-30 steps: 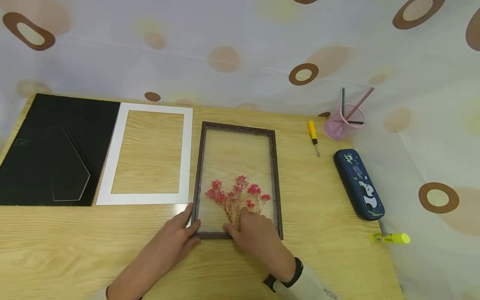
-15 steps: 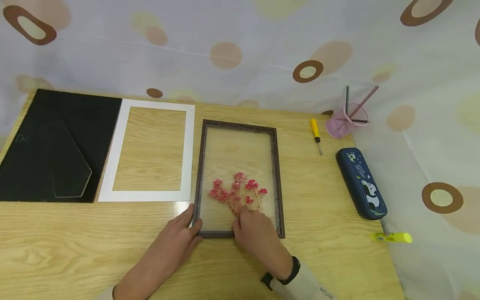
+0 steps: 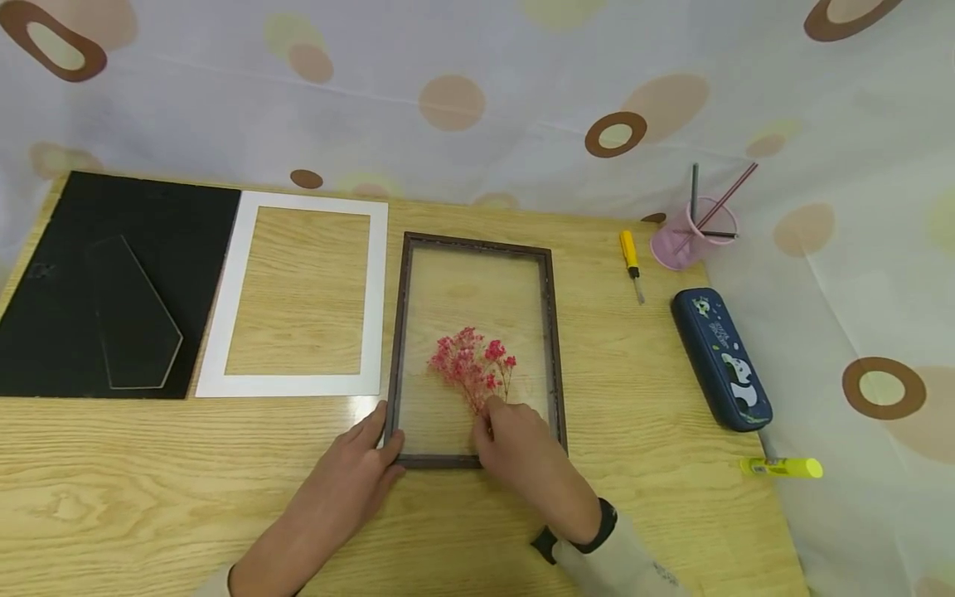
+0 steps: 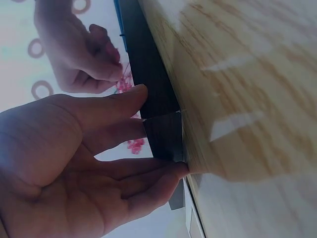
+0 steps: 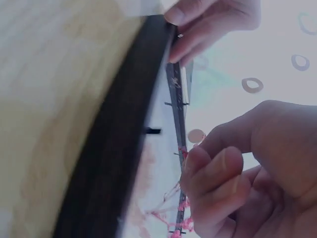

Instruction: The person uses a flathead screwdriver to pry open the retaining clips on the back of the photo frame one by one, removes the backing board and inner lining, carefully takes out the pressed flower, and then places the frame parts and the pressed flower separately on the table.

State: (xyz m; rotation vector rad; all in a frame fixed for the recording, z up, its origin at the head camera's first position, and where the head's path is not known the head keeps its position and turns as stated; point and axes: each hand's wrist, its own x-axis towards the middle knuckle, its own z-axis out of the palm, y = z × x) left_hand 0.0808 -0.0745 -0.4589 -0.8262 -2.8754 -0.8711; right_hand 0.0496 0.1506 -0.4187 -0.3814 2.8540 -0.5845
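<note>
Pinching pink flowers, bunched narrower than one second ago: right hand, fingers curled. Gripping dark frame at near-left corner, as before: left hand, partly curled.

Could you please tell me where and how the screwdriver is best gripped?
Probably by its yellow handle, from above and the left: the screwdriver lies flat, that end is thicker than the blade, and the pink cup stands to its right.

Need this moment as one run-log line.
left hand: grips frame at near-left corner | right hand: pinches pink flowers over frame | white mat: left of frame
</note>
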